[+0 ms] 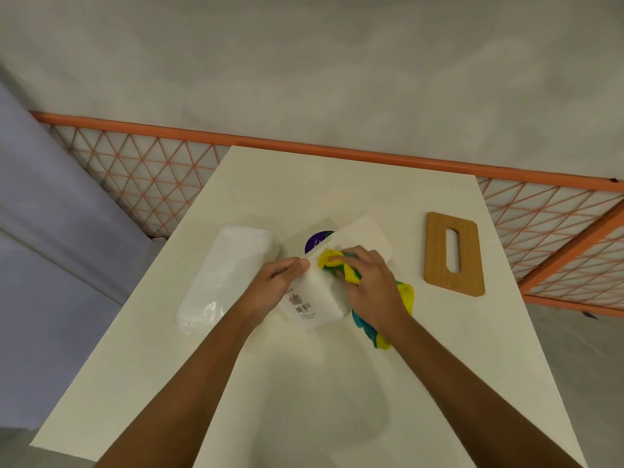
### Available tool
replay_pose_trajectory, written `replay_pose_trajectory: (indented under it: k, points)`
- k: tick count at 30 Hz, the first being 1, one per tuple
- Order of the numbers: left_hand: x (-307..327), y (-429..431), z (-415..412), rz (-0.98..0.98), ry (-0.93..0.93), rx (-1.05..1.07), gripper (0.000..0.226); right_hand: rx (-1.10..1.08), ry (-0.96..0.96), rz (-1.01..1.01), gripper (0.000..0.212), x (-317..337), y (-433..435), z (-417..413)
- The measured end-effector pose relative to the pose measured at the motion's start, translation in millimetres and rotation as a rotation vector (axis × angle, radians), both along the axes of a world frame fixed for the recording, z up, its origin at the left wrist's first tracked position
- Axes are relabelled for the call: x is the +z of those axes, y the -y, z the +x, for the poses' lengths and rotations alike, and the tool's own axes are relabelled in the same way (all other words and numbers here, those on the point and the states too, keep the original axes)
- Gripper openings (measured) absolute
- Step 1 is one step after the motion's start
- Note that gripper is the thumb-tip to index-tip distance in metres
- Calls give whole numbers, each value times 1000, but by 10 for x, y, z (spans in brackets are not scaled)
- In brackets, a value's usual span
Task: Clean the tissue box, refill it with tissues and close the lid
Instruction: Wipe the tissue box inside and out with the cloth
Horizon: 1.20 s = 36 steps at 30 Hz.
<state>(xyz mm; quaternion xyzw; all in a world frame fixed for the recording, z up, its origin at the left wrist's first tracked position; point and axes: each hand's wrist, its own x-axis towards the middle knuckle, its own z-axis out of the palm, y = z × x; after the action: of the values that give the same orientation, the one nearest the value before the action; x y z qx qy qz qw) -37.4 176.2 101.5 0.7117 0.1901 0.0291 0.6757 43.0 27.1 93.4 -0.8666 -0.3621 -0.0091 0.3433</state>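
Mid-cleaning: the left hand (277, 282) grips the tissue box (317, 298), the right hand (371, 282) rubs it with a clutched cloth (407, 293); refilling probably follows.

The white tissue box (317, 293) sits mid-table, turned so a barcode label and a round purple sticker show. A yellow-and-teal cloth (407, 293) is bunched against it, trailing toward 4 o'clock. The wooden lid (470, 258), with 1 slot, lies flat at 3 o'clock, and the plastic-wrapped tissue pack (229, 271) at 9 o'clock.

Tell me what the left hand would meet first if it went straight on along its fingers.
Probably the yellow cloth that the right hand holds on the white tissue box; depth is unclear. The left hand itself grips that box's side.
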Motion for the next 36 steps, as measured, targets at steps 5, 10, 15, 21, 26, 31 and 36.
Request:
replay_pose_trajectory:
  k: [5, 10, 15, 21, 26, 31, 36]
  points:
    - [39, -86, 44, -18, 28, 30, 29, 4, 88, 37, 43, 47, -230, -123]
    - [51, -119, 68, -80, 45, 41, 29, 58, 186, 88, 41, 42, -167, -196]
    - [90, -77, 159, -139, -1, 50, 25, -105, 94, 71, 45, 178, -376, -20]
    - [77, -89, 231, -121, -7, 58, 27, -125, 154, 69, 45, 137, -400, -105]
    - [29, -141, 228, -77, -5, 26, 34, -191, 96, 7, 35, 109, -257, -33]
    - [-12, -191, 250, 108, 53, 73, 39, -144, 208, 82, 34, 28, -226, -225]
    - [-72, -207, 273, 195, 37, 82, 42, -53, 189, 74, 37, -176, -14, -356]
